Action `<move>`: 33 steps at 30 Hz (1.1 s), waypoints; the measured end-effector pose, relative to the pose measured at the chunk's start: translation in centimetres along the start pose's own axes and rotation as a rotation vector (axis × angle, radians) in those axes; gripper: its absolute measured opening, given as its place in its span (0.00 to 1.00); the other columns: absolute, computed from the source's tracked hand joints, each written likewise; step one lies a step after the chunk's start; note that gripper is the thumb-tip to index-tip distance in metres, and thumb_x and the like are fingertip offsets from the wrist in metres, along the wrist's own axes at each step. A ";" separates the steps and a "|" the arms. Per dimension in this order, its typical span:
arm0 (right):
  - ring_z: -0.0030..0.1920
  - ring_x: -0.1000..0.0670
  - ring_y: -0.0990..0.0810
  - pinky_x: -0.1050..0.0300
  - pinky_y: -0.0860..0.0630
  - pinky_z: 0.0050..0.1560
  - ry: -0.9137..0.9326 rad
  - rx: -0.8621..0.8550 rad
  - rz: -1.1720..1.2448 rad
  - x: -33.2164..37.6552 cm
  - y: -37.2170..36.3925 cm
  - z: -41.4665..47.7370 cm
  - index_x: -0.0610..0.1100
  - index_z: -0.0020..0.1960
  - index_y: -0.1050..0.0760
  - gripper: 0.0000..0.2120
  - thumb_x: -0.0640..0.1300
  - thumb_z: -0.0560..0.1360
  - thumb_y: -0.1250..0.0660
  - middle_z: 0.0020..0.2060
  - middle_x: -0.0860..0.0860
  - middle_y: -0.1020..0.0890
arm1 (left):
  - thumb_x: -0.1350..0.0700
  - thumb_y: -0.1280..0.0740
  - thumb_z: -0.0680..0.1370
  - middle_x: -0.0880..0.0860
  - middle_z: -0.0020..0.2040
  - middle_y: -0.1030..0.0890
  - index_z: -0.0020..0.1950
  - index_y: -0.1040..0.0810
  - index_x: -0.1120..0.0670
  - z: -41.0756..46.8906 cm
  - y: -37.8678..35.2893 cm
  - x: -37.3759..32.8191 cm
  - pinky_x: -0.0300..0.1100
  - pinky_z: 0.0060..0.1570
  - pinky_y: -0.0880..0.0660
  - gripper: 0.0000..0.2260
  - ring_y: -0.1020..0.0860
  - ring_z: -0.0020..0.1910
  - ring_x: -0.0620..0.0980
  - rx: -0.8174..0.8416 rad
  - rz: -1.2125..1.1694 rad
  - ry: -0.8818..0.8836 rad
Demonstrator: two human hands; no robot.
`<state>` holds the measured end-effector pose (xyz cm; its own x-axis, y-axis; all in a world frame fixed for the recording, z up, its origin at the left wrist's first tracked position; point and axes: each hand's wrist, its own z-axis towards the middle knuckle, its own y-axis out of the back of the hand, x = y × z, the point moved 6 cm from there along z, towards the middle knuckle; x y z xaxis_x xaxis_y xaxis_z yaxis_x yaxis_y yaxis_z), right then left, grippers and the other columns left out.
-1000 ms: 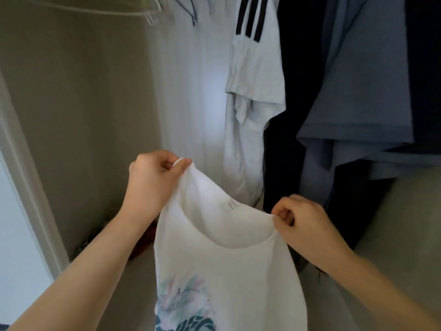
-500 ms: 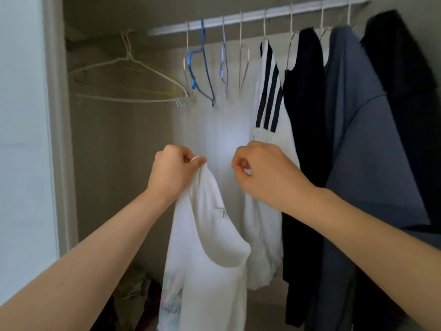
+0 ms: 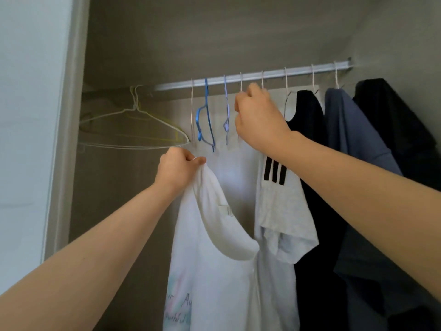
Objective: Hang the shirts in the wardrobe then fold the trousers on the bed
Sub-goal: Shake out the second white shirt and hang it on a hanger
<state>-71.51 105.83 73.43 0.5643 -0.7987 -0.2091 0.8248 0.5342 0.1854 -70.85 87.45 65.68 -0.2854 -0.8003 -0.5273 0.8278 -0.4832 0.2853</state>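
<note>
The white shirt (image 3: 214, 271) hung down from the person's left hand (image 3: 177, 169), in front of the open wardrobe (image 3: 191, 39). The thumb and fingers of that hand were pinched tight on the cloth up by the shoulder, next to the neck hole. The rest of the shirt dangled loose below. It was not on any hanger yet.

The right hand (image 3: 259, 120) was up high, just under the rail (image 3: 274, 74), among the thin wire hooks. Its fingers were curled in, but the back of the hand faced me. I could not tell if it had really got hold of a hanger or was only touching one.

To its left a blue hanger (image 3: 206, 120) hung bare, and further left some white wire hangers (image 3: 136, 108) hung bare too. To its right a grey shirt (image 3: 284, 211) with black stripes, a black shirt (image 3: 310, 144) and a blue shirt (image 3: 350, 151) were already up on the rail.

So I think this was the hanging step, at the part where you pick a bare hanger. Next, the right hand would need to lift one hook up and off the rail without dragging the ones beside it along. Then the hanger would have to go in through the neck hole, one shoulder at a time, while the left hand held the shirt steady. The hooks sat close together, so a tangle looked easy.
</note>
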 end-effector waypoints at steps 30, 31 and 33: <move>0.36 0.50 0.20 0.60 0.35 0.27 -0.681 0.175 0.684 -5.8 -7.6 5.5 0.35 0.58 0.31 0.10 0.34 0.81 0.50 0.45 0.42 0.18 | 0.57 0.30 0.78 0.58 0.53 0.19 0.57 0.24 0.58 2.9 -4.7 1.4 0.50 0.52 0.21 0.10 0.20 0.50 0.56 0.617 -0.096 0.205; 0.41 0.47 0.19 0.59 0.34 0.28 -0.679 0.170 0.695 -5.4 -7.0 4.9 0.34 0.62 0.32 0.12 0.34 0.81 0.48 0.45 0.42 0.19 | 0.55 0.29 0.78 0.59 0.54 0.19 0.59 0.24 0.58 3.0 -4.8 1.5 0.50 0.52 0.20 0.12 0.20 0.51 0.56 0.598 -0.081 0.196; 0.46 0.45 0.18 0.60 0.32 0.31 -0.664 0.202 0.663 -5.3 -7.0 4.5 0.33 0.62 0.31 0.12 0.35 0.81 0.46 0.48 0.41 0.19 | 0.53 0.29 0.78 0.59 0.55 0.20 0.61 0.25 0.58 2.9 -4.9 1.6 0.51 0.51 0.20 0.16 0.20 0.52 0.58 0.562 -0.037 0.183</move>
<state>-80.42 105.11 77.59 0.7271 -0.3782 0.5730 0.2883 0.9256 0.2452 -76.79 87.50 65.73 -0.1801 -0.7295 -0.6599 0.4222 -0.6633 0.6180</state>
